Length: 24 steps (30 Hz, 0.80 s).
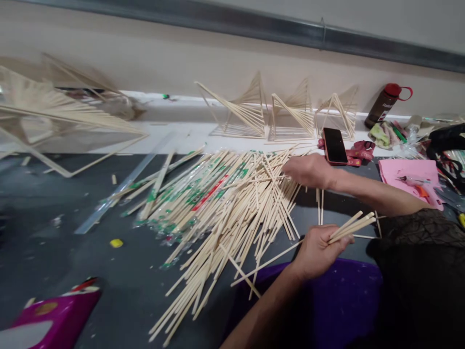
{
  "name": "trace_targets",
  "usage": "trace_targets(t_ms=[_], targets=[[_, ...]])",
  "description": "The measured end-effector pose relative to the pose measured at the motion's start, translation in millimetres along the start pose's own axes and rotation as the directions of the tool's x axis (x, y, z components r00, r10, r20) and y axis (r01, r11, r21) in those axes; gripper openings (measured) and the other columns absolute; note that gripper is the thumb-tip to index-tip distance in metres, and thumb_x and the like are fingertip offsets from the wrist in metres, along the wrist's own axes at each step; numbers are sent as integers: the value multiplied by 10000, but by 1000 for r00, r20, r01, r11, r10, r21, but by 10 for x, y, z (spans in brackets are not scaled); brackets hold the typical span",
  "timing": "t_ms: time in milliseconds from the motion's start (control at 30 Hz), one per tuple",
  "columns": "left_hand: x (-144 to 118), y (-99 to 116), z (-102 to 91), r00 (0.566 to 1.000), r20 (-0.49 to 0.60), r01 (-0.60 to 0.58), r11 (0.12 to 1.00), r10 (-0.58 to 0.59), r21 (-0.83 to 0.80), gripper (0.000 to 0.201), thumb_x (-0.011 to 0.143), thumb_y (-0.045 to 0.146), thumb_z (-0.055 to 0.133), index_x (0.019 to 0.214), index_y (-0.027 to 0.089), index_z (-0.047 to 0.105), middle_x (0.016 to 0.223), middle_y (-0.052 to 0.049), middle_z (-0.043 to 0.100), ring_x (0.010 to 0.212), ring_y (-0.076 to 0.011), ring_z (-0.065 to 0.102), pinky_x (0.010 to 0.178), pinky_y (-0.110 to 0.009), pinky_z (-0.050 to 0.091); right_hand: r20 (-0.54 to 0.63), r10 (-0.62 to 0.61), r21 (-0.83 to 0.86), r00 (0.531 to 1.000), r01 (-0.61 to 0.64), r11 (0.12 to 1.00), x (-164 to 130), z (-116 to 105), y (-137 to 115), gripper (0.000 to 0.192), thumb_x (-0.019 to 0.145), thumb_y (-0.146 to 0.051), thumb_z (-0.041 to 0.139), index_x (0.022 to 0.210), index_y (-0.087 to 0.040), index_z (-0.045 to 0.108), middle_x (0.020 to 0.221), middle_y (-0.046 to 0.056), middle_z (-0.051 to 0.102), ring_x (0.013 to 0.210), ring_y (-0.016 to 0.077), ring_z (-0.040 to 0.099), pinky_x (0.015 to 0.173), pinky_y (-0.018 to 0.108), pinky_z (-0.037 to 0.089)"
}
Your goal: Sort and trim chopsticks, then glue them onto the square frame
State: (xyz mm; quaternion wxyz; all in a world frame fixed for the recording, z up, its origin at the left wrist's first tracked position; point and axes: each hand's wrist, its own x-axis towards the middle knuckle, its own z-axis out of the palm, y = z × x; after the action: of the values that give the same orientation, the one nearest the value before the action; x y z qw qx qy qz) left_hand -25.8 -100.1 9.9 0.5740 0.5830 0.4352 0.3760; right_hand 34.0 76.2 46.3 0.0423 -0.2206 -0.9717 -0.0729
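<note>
My left hand, low at the right of centre, is closed around several thin wooden chopsticks. Their ends stick out past the thumb, and one long stick runs out the other side toward the lower left. Above it my right hand is at the upper right of the pile of loose chopsticks. Its fingers are curled together and slightly blurred, so whatever they pinch is hidden. Left of the loose sticks lie plastic-wrapped chopsticks with green print.
Stick-built twisted frames stand along the wall, with a larger one at left. A phone, a bottle and a glue gun on pink sheets are at right. A purple container and a magenta box are near the front.
</note>
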Motion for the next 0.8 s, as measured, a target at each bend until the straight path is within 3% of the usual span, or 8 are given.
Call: trace_targets(t_ms=[67,133,367,567,700,800], targets=[[4,6,6,1000,8,12,1000,-12,-8,352,869,433,576,799,149,771,640,-1,574,558,-100,482,542,-212,370,63,230,-89,971,-224,971,19,13,266,340,989,-194,375,1071,-165,703,1039,91,721,869,208,658,601,281,368],[6,9,12,1000,10,15,1000,-14,-11,355,869,437,575,797,149,770,634,1,565,554,-97,468,534,-210,359,113,308,-157,945,-289,944,59,65,470,348,976,-183,383,1055,-164,721,1072,112,711,931,244,663,639,299,398],[5,-26,22,1000,4,-22,1000,22,-20,356,880,427,562,812,150,775,623,-5,568,555,-98,463,538,-213,353,196,237,-200,951,-198,960,279,257,649,313,927,-134,445,1061,-110,727,1081,168,710,1053,311,648,749,348,445],[9,-44,28,1000,-3,-22,999,22,-36,402,872,461,557,822,129,779,606,3,529,548,-95,455,526,-216,331,244,128,-226,961,-72,971,349,199,730,280,954,-172,458,1067,-125,710,1083,152,720,1024,292,665,796,366,424],[9,-32,27,1000,-12,-2,999,2,-52,414,861,472,566,793,120,774,605,4,524,553,-96,464,522,-221,318,156,152,-98,976,-138,986,250,-18,772,240,951,-228,510,1008,-153,730,1073,112,731,995,250,659,775,331,413],[12,-22,22,999,-16,45,997,-46,-70,404,852,472,569,826,128,780,613,1,545,558,-100,477,524,-223,332,75,208,207,975,-220,953,104,-228,811,195,903,-219,568,956,-158,746,963,71,742,889,180,651,726,276,415]])
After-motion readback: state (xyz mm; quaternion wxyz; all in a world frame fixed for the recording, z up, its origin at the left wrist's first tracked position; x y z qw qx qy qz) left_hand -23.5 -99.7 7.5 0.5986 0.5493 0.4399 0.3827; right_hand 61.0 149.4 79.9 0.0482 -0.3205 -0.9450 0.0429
